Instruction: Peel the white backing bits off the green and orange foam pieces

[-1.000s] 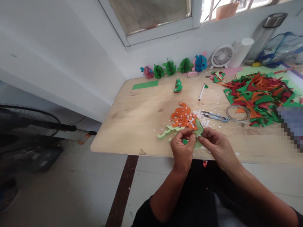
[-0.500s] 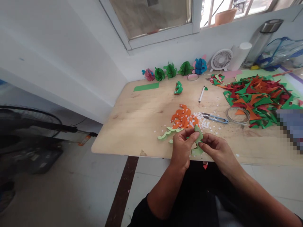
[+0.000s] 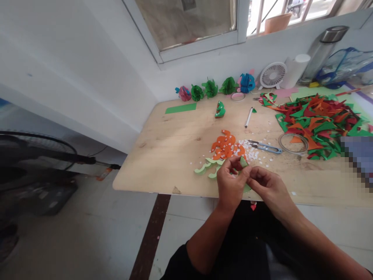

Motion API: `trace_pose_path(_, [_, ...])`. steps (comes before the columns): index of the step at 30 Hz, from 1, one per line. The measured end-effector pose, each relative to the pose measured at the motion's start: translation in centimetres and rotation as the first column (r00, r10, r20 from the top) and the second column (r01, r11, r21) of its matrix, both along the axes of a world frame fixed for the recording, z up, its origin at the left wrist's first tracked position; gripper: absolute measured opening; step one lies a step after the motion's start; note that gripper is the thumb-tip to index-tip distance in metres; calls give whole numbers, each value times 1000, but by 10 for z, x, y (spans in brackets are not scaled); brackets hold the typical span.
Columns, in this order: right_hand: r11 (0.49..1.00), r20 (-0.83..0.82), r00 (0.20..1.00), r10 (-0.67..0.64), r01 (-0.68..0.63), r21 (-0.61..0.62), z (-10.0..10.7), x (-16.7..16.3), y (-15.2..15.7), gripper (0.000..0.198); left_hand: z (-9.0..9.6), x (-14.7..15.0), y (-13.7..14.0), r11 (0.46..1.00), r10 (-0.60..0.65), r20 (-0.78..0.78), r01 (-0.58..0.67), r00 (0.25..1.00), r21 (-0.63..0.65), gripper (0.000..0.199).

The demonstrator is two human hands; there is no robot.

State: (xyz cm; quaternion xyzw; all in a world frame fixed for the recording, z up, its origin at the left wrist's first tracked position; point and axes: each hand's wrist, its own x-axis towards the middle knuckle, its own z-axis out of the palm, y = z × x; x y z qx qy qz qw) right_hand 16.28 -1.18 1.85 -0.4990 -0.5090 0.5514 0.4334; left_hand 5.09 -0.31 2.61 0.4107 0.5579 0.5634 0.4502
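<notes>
A small green paper piece [image 3: 243, 161] is held just above the near edge of the tabletop [image 3: 163, 155]. The left hand [image 3: 231, 186] pinches it between thumb and curled fingers; the right hand [image 3: 269, 186] touches its fingers together alongside, its grip unclear. The paper looks light, bendy and easily creased, best held by its edges. Orange cutouts [image 3: 224, 144], white bits [image 3: 254, 155] and blue-handled snips [image 3: 269, 147] crowd the space beyond.

From my remote view: the wearer's left sleeve [image 3: 180, 262] is plain black, ending above a bare forearm [image 3: 210, 237]. Clothing [image 3: 247, 229] lower centre, also black; paler grey patch [image 3: 274, 258] beside it, detail blurred. Left hand [image 3: 232, 186] and right hand [image 3: 269, 188]: bare.
</notes>
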Motion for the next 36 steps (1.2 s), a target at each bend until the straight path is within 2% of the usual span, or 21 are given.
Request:
trace_pose_path(4, [1000, -3, 1000, 23, -23, -11, 0, 1, 0, 25, -4, 1, 2, 1000, -4, 44, 4, 999, 8, 18])
trace_pose_path(7, [999, -42, 999, 21, -22, -37, 2, 0, 0, 27, -5, 1, 3, 999, -35, 146, 39, 989, -26, 20])
trace_pose_path(11, [998, -93, 996, 18, -24, -60, 5, -1, -1, 27, -1, 1, 5, 996, -17, 288, 40, 958, -74, 20])
trace_pose_path(17, [997, -64, 998, 0, -5, -82, 7, 1, -3, 26, 7, 1, 6, 990, -5, 440, 66, 898, -125, 21])
trace_pose_path(22, [995, -68, 998, 3, -10, -98, 7, 1, -4, 25, 3, 0, 4, 992, -37, 373, 78, 927, -94, 23])
trace_pose_path(25, [994, -95, 996, 3, -13, -110, 7, 1, -3, 25, -2, -1, 2, 998, -50, 236, 59, 970, -29, 26])
trace_pose_path(28, [992, -96, 995, -9, -3, -123, 5, 1, -3, 26, -4, -3, 1, 999, -8, 104, 5, 994, 33, 31])
trace_pose_path(36, [992, -84, 996, 14, -24, -123, 6, 1, -5, 21, -4, -7, 1, 996, -1, 87, -8, 996, 94, 14])
